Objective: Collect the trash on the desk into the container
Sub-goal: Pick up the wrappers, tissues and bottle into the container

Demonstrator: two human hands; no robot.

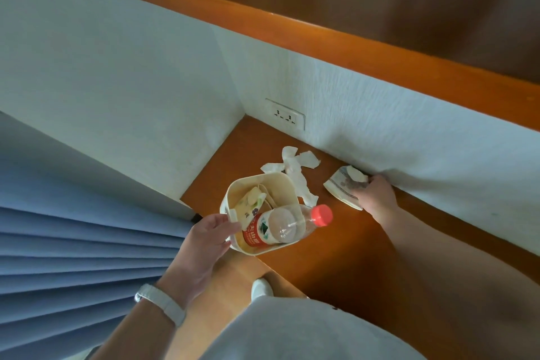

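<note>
Orange-brown wooden tabletop [344, 245], running along a white textured wall [409, 137] into a corner, with a double wall socket [285, 117] set low near that corner.

Container [254, 213]: cream, squarish with rounded corners, sitting at the near left edge of the tabletop. The left hand [209, 235] is gripping it at its near left rim, thumb pressing on a tab at the edge, fingers curling under the wall; a pale wristband [162, 302] is showing on that wrist.

Contents: a clear plastic bottle [287, 223] with red label and red cap is lying slantwise inside, its capped neck sticking out over the right rim; a crumpled wrapper [252, 200] is lying beside it toward the far left of the container.

Loose trash: torn white tissue pieces [298, 171] are lying on the tabletop just beyond and right of the container, one strip touching its far rim.

Paper cup [343, 188]: crushed, patterned, lying against the wall's foot, right of the tissue. The right hand [375, 194] is closing its grip around the cup, fingers pinching its far side.

Blue pleated curtain [73, 257] is hanging at the left.
</note>
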